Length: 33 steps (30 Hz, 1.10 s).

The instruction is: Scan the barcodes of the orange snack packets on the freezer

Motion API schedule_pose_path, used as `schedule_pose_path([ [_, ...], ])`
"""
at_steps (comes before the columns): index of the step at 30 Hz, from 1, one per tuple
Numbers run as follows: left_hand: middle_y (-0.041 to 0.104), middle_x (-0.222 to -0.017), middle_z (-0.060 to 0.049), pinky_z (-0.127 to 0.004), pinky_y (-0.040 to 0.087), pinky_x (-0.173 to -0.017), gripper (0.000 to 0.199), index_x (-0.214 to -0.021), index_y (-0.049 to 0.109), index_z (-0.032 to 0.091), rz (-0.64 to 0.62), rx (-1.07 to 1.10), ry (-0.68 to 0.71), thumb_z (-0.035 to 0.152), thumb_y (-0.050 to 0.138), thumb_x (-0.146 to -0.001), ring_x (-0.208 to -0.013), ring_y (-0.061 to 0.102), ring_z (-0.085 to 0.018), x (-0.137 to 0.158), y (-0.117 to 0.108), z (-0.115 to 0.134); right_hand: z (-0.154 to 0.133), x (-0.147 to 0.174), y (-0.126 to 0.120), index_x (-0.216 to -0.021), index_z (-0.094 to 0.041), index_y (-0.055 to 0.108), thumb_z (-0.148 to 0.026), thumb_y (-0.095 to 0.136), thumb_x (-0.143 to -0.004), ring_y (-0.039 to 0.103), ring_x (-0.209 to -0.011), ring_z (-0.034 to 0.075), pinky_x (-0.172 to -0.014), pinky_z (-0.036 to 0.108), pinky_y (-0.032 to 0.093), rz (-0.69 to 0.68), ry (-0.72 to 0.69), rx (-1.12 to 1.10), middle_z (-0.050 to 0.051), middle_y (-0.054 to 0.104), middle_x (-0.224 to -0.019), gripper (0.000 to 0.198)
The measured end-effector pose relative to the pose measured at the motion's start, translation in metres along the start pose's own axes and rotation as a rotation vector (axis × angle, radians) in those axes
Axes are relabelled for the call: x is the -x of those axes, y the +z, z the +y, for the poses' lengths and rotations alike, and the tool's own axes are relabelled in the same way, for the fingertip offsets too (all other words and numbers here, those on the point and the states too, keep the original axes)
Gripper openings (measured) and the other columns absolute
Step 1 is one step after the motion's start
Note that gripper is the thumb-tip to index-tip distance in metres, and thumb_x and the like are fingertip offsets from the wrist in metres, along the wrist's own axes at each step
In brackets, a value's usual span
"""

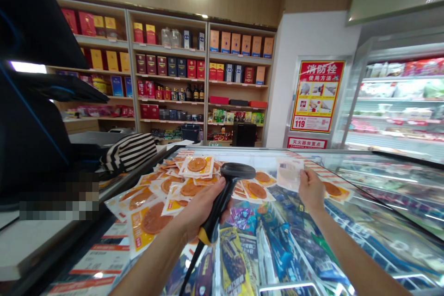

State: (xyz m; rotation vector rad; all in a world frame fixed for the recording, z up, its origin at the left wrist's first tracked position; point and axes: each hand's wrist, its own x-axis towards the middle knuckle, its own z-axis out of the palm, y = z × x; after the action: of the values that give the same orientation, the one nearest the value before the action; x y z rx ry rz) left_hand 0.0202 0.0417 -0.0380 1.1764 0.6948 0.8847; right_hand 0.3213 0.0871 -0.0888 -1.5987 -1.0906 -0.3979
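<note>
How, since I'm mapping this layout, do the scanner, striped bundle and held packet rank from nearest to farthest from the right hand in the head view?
1. Held packet: in the right hand.
2. Scanner: to the left, in the left hand.
3. Striped bundle: farthest left.

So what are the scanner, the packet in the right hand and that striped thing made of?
Scanner: likely hard black plastic, satin, going by its moulded shape and soft highlights; its yellow end could be plastic or rubber.
Packet: probably thin plastic film, pale and apparently see-through at the edges.
Striped thing: perhaps fabric, since it looks soft and rounded.
</note>
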Motion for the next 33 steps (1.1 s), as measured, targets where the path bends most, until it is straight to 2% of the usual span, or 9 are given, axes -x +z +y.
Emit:
schedule_pose_path([
  [3,0.052,-0.053,0.001,-0.017,0.031,-0.035,0.035,-0.065,0.044,0.016,0.036,0.015,-0.008,0.05,0.043,-0.069,-0.037,0.042,-0.005,-0.001,-0.005,0.0,0.022,-0.014,-0.012,-0.087,-0.014,0.056,-0.033,0.03,-0.076,0.049,-0.06,0.017,-0.055,0.026,0.031,0.112,-0.025,0.211,0.007,0.058,-0.068,0.034],
  [5,0.053,-0.053,0.001,-0.017,0.031,-0.035,0.034,-0.065,0.045,0.015,0.049,0.017,-0.024,0.049,0.043,-0.07,-0.037,0.042,-0.005,-0.001,-0.008,0.0,0.038,-0.02,-0.016,-0.092,-0.015,0.055,-0.031,0.028,-0.077,0.05,-0.06,0.017,-0.054,0.026,0.03,0.1,-0.038,0.343,0.008,0.059,-0.071,0.035],
  [13,0.05,-0.049,0.002,-0.017,0.032,-0.035,0.036,-0.065,0.046,0.016,0.059,0.027,-0.06,0.051,0.041,-0.07,-0.036,0.042,-0.006,-0.001,-0.016,0.001,0.075,-0.013,-0.001,-0.089,-0.02,0.058,-0.026,0.03,-0.076,0.055,-0.067,0.019,-0.055,0.027,0.034,-0.35,-0.183,0.609,0.006,0.062,-0.074,0.031],
  [16,0.052,-0.054,0.001,-0.017,0.033,-0.036,0.033,-0.067,0.045,0.016,0.03,0.037,-0.039,0.049,0.042,-0.071,-0.038,0.043,-0.005,-0.004,-0.021,-0.002,0.08,-0.013,0.0,-0.08,-0.019,0.059,-0.021,0.034,-0.072,0.055,-0.079,0.019,-0.063,0.028,0.037,-0.419,-0.249,0.668,0.007,0.062,-0.081,0.026],
  [20,0.053,-0.058,0.0,-0.017,0.034,-0.037,0.033,-0.068,0.046,0.016,0.035,0.034,0.007,0.048,0.043,-0.071,-0.04,0.044,-0.005,-0.007,-0.027,-0.003,0.062,-0.012,0.01,-0.091,-0.017,0.057,-0.021,0.038,-0.068,0.052,-0.09,0.021,-0.074,0.033,0.037,-0.42,-0.344,0.668,0.008,0.059,-0.094,0.03],
  [25,0.054,-0.059,0.0,-0.017,0.033,-0.036,0.036,-0.07,0.047,0.016,0.093,0.011,-0.003,0.051,0.043,-0.069,-0.039,0.044,-0.005,-0.007,-0.028,-0.003,0.011,-0.006,0.041,-0.107,-0.016,0.05,-0.015,0.043,-0.062,0.046,-0.101,0.02,-0.083,0.031,0.033,-0.702,-0.593,0.478,0.009,0.051,-0.112,0.045],
  [29,0.054,-0.058,-0.001,-0.017,0.033,-0.035,0.04,-0.067,0.049,0.014,0.122,-0.008,-0.011,0.053,0.042,-0.069,-0.038,0.044,-0.005,-0.006,-0.027,-0.004,-0.012,-0.004,0.057,-0.1,-0.019,0.053,-0.016,0.045,-0.064,0.054,-0.088,0.02,-0.073,0.029,0.037,-0.87,-0.598,0.481,0.009,0.06,-0.097,0.037],
  [31,0.054,-0.057,-0.001,-0.017,0.033,-0.035,0.04,-0.066,0.049,0.013,0.137,-0.022,0.003,0.053,0.042,-0.069,-0.038,0.044,-0.006,-0.005,-0.027,-0.005,-0.014,-0.003,0.059,-0.094,-0.019,0.056,-0.021,0.04,-0.07,0.057,-0.078,0.02,-0.065,0.028,0.038,-0.864,-0.568,0.524,0.009,0.063,-0.084,0.028],
  [33,0.054,-0.057,-0.001,-0.017,0.033,-0.035,0.04,-0.066,0.05,0.013,0.129,-0.016,0.014,0.052,0.042,-0.069,-0.038,0.044,-0.006,-0.005,-0.027,-0.005,-0.011,-0.002,0.056,-0.09,-0.017,0.056,-0.023,0.033,-0.075,0.058,-0.069,0.019,-0.059,0.027,0.038,-0.776,-0.517,0.532,0.009,0.063,-0.074,0.028],
])
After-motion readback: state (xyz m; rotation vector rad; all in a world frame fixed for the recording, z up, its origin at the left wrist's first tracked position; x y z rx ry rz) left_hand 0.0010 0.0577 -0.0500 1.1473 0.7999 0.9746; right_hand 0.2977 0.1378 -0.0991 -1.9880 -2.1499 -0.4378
